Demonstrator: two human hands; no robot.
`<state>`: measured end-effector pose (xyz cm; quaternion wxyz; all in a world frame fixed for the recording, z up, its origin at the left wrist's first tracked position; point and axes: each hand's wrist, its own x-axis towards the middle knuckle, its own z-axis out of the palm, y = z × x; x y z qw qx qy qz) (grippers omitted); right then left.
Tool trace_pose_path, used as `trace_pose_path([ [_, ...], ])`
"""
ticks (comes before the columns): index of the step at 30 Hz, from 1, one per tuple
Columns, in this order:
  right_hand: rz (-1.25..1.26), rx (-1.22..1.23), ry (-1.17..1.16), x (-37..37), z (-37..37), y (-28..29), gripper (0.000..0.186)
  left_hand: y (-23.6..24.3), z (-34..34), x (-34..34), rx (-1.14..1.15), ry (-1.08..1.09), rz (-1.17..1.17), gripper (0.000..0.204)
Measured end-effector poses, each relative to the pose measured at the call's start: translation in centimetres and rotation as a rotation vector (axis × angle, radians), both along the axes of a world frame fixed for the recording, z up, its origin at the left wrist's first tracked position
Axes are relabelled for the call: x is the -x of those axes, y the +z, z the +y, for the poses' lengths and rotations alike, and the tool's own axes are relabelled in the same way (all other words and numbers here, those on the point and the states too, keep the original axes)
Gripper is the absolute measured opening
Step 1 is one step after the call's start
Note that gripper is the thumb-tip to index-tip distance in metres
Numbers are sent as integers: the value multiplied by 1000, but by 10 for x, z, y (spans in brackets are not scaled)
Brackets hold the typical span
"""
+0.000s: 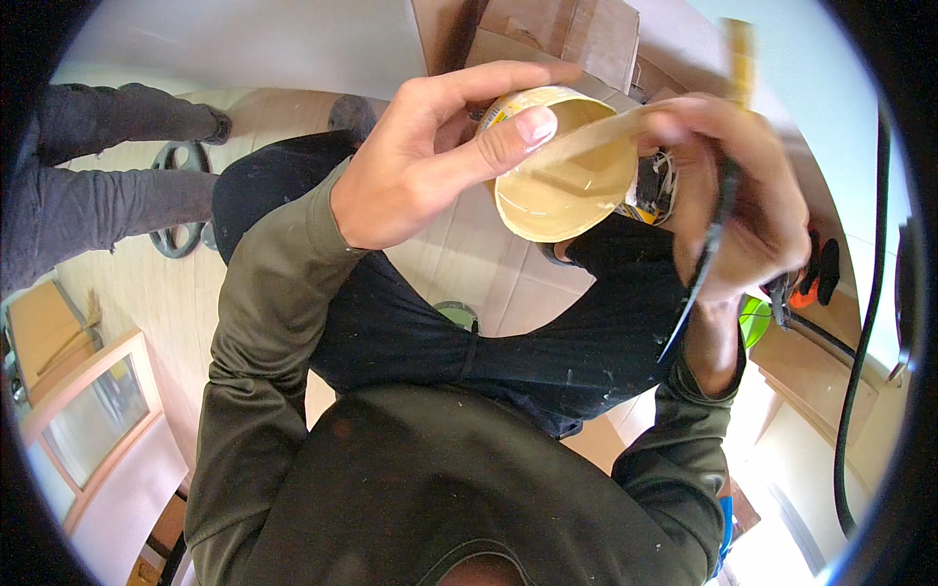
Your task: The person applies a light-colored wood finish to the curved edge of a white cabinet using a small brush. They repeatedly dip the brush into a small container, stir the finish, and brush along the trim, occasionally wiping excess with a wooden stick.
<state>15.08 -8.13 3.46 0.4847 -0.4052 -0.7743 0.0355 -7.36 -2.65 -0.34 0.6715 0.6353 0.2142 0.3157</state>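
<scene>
My left hand (420,166) grips a round, pale-yellow tub (567,210), thumb over the rim and fingers round its outer wall. The tub is tilted so that its smooth inside shows. Across its mouth runs a flat beige strip (596,135), one end between the closed fingers of my right hand (752,186). Whether the strip is part of the tub, I cannot tell. Along my right hand lies a slim dark tool (721,220) with a thin pale edge pointing down. Above that hand a yellow bar (740,63) shows, smeared by motion.
Beyond the tub stand cardboard boxes (557,39). Another person's legs (117,200) are at the left, near a dark wheel-shaped object (176,200) on the floor. A framed pane (98,420) leans lower left. A black cable (860,391) hangs along the right, near a green container (754,320).
</scene>
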Motion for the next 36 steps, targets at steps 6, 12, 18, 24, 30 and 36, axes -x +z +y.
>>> trace_pose_path([
  [6,-16,-58,-17,-5,-2,4,21,-1,0,0,-17,9,2,56],
  [12,-16,159,-104,-2,-7,4,22,0,0,-3,4,17,-25,57],
  [18,285,151,-233,1,-11,4,19,3,-1,-5,-33,37,18,58],
  [24,228,161,-120,-2,-10,0,18,-2,-1,-8,20,101,-116,48],
  [30,114,228,-65,-3,-9,-1,20,1,0,-5,-19,43,13,57],
  [36,234,198,-90,3,-4,-5,20,-3,3,0,62,-4,-38,58],
])
